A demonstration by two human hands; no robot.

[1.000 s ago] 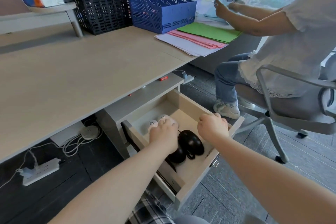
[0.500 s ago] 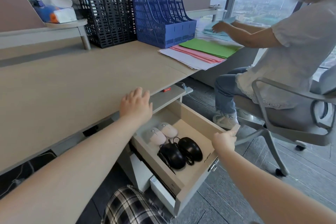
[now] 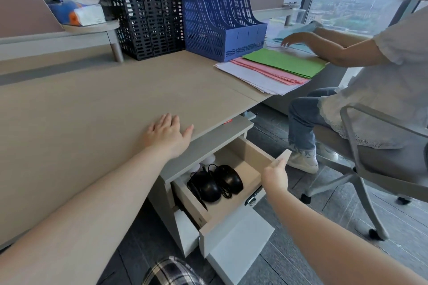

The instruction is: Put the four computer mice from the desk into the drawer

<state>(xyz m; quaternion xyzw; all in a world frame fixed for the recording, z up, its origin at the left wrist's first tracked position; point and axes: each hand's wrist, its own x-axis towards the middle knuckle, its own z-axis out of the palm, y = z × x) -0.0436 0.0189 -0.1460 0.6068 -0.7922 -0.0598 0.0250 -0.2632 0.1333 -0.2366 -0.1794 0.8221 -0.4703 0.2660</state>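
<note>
The wooden drawer (image 3: 251, 154) under the desk stands partly open. Two black corded mice (image 3: 216, 183) lie side by side in it. Behind them a bit of a pale mouse (image 3: 209, 159) shows under the cabinet top; the rest of the drawer's back is hidden. My left hand (image 3: 168, 134) rests flat on the desk's (image 3: 92, 109) front edge, fingers spread, holding nothing. My right hand (image 3: 275, 177) grips the drawer's front panel at its right corner.
A person sits in a grey swivel chair (image 3: 370, 157) close on the right, handling papers. Stacked coloured sheets (image 3: 278, 67) lie on the desk's right end. Blue (image 3: 220, 18) and black file racks (image 3: 150, 21) stand at the back. A white lower drawer front (image 3: 236, 238) sticks out below.
My left hand came out of the drawer and went up onto the desk edge. My right hand shifted to the drawer's right corner, and the drawer has slid partway in, hiding the pale mice.
</note>
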